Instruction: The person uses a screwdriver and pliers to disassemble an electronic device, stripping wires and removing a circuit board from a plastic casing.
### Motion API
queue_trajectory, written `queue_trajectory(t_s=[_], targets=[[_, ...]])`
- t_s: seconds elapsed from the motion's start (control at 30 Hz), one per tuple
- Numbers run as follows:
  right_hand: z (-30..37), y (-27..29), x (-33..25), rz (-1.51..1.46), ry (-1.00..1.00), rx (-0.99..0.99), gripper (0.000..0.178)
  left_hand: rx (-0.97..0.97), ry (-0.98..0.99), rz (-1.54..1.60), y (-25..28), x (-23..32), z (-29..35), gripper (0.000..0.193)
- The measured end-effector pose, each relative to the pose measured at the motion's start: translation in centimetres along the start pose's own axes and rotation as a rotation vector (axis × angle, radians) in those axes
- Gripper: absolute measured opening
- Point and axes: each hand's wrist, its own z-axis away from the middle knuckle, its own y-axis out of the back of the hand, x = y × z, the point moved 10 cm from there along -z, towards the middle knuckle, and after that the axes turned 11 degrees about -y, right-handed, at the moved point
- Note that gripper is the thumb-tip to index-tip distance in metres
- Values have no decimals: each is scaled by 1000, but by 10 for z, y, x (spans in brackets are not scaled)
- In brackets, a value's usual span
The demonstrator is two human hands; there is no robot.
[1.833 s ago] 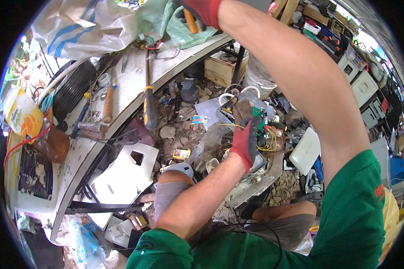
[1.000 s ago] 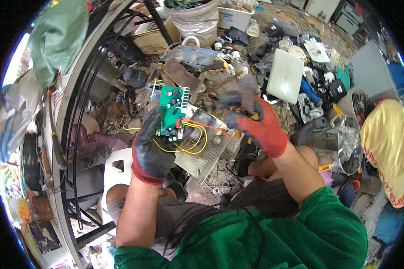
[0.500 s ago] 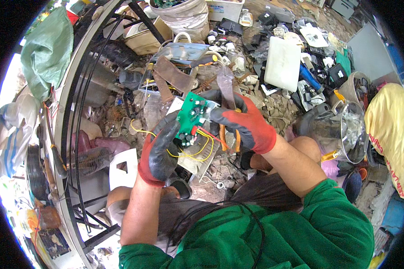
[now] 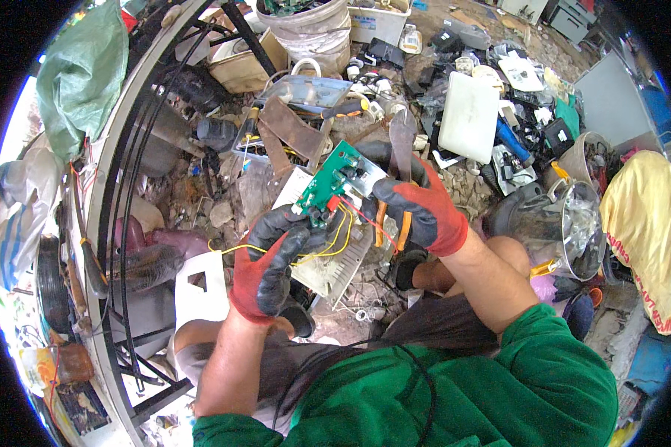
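Note:
A green circuit board (image 4: 326, 183) with small components and a metal plate at its right end is held tilted between my gloved hands. My right hand (image 4: 421, 206) grips the metal-plate end, thumb in front and fingers behind. Orange tool handles (image 4: 402, 232) hang under this palm; the tool's head is hidden. My left hand (image 4: 265, 264) is closed at the board's lower-left end, some fingers tucked under it. Yellow wires (image 4: 344, 237) and a red wire (image 4: 365, 217) run from a red connector (image 4: 334, 203). Below lies a pale slotted casing (image 4: 334, 270).
A black metal frame (image 4: 130, 223) rises at left. Ahead lie brown strap-like pieces (image 4: 294, 128), a yellow-and-black handled tool (image 4: 345, 109) and a blue clear-lidded box (image 4: 306, 92). A white panel (image 4: 468, 118) rests on electronic scrap at right, near a bucket (image 4: 578, 223).
The board has turned clockwise and shifted slightly right. My right hand has moved right and down a little, the orange handles with it. My left hand has shifted slightly lower on the board's end.

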Motion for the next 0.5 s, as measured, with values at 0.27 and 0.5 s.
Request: queue_trajectory(t_s=[0.27, 0.5], targets=[[-10, 48, -8, -224, 57, -40, 32, 3, -42, -89, -13, 23, -2, 34], [-17, 102, -78, -385, 346, 239, 21, 30, -105, -339, 3, 51, -7, 36]])
